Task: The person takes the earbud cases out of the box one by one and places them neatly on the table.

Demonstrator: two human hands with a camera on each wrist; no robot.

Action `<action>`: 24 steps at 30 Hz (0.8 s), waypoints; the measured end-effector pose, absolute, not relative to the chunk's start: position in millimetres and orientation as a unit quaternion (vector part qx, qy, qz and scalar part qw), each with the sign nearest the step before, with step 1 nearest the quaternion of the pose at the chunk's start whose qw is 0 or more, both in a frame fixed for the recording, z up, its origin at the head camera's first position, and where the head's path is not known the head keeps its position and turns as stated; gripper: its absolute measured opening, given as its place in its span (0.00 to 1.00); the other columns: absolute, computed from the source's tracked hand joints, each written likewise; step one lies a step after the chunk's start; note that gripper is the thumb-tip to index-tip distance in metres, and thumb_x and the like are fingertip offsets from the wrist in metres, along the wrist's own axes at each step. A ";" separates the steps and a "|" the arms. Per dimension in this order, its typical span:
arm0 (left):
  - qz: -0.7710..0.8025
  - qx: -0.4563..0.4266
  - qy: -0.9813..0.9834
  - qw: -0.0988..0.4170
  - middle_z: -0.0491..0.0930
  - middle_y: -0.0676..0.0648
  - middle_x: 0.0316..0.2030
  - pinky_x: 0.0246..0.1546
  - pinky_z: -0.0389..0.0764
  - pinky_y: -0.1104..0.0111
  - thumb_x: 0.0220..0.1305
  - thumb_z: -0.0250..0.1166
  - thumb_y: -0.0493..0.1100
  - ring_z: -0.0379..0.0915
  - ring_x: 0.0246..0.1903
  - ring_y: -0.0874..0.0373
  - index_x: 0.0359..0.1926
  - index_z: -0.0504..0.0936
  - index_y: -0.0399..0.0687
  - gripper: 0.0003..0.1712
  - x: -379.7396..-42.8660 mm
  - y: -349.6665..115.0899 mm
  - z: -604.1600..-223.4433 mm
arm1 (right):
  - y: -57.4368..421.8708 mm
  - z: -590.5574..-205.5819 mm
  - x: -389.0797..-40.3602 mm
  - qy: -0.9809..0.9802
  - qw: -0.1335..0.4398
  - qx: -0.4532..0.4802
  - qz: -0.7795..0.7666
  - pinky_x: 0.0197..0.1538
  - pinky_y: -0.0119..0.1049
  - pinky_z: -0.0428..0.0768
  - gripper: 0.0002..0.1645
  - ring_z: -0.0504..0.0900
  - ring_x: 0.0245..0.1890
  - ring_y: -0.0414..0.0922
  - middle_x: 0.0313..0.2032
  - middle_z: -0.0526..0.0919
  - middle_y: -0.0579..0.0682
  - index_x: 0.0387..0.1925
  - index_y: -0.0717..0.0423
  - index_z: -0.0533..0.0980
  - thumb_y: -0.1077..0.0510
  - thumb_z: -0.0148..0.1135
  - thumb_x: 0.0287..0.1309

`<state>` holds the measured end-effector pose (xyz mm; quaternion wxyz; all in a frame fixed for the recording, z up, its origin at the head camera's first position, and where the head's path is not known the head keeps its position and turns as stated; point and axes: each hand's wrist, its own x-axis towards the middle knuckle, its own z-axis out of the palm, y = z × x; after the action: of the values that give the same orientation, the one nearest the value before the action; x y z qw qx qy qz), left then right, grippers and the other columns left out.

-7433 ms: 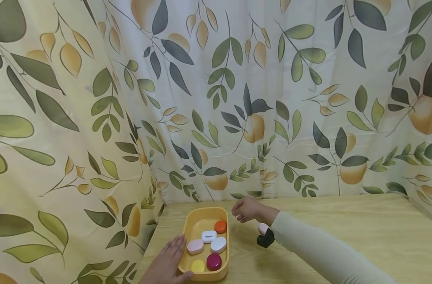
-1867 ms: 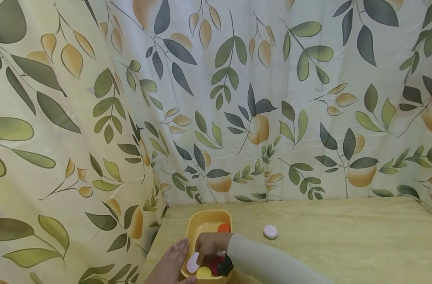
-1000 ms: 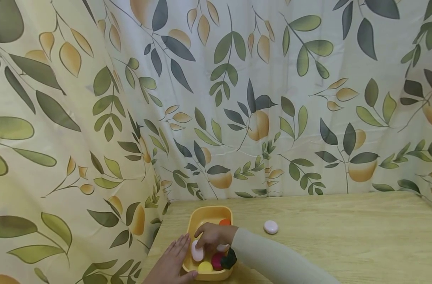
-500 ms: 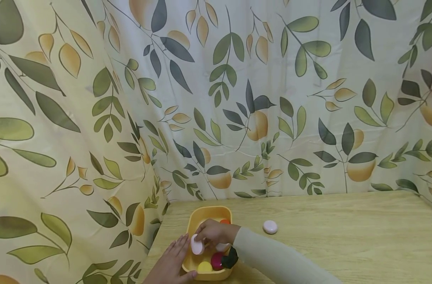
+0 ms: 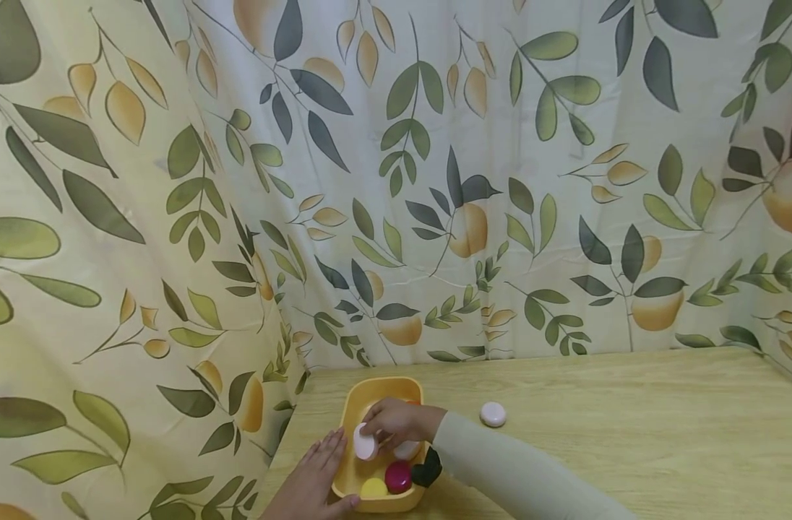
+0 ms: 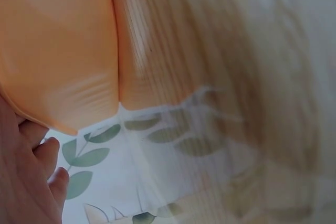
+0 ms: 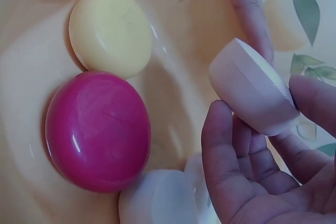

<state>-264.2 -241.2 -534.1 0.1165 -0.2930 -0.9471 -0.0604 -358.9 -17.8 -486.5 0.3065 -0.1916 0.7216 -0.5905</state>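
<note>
right hand (image 5: 392,420): thumb and fingers pinch the pale pink block (image 5: 365,443), tilted, over the left part of the box (image 5: 381,386) | left hand (image 5: 313,478): fingers straight against the box's left side | I'd advise: even pinch, box steadied, block clear of its rim

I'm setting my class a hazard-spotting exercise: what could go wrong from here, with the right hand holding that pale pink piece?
The right hand pinches the rounded pale pink piece; if the grip slips, it may drop into the tray.

The black item at the right wrist is close to the tray's edge and might catch it.

The left hand touches the tray; a push might shift it.
</note>
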 end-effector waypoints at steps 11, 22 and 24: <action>-0.029 -0.307 -0.942 0.131 0.58 0.37 0.71 0.63 0.64 0.49 0.64 0.54 0.70 0.55 0.69 0.44 0.71 0.60 0.33 0.52 -265.6 -241.2 -532.2 | -5.2 -480.2 -363.1 0.708 0.316 -0.204 -0.597 0.41 0.49 0.84 0.09 0.84 0.32 0.49 0.33 0.83 0.56 0.40 0.66 0.77 0.62 0.61 0.63; -0.017 -0.303 -0.947 0.106 0.57 0.37 0.71 0.64 0.61 0.48 0.65 0.51 0.71 0.53 0.70 0.43 0.71 0.59 0.32 0.52 -264.7 -240.0 -526.9 | 8.7 -467.2 -362.2 0.711 0.319 -0.217 -0.587 0.43 0.49 0.83 0.10 0.83 0.31 0.47 0.32 0.83 0.55 0.43 0.67 0.77 0.62 0.59 0.65; -0.024 -0.300 -0.948 0.100 0.56 0.37 0.71 0.64 0.61 0.48 0.65 0.51 0.71 0.53 0.70 0.43 0.71 0.59 0.32 0.52 -264.6 -239.7 -527.1 | 11.1 -465.1 -361.4 0.709 0.318 -0.219 -0.590 0.42 0.48 0.84 0.10 0.83 0.30 0.47 0.32 0.83 0.55 0.43 0.67 0.76 0.63 0.59 0.65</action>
<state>-264.6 -239.7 -527.1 0.0997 -0.3004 -0.9483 -0.0241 -361.4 11.1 -465.1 0.3180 -0.2189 0.7092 -0.5899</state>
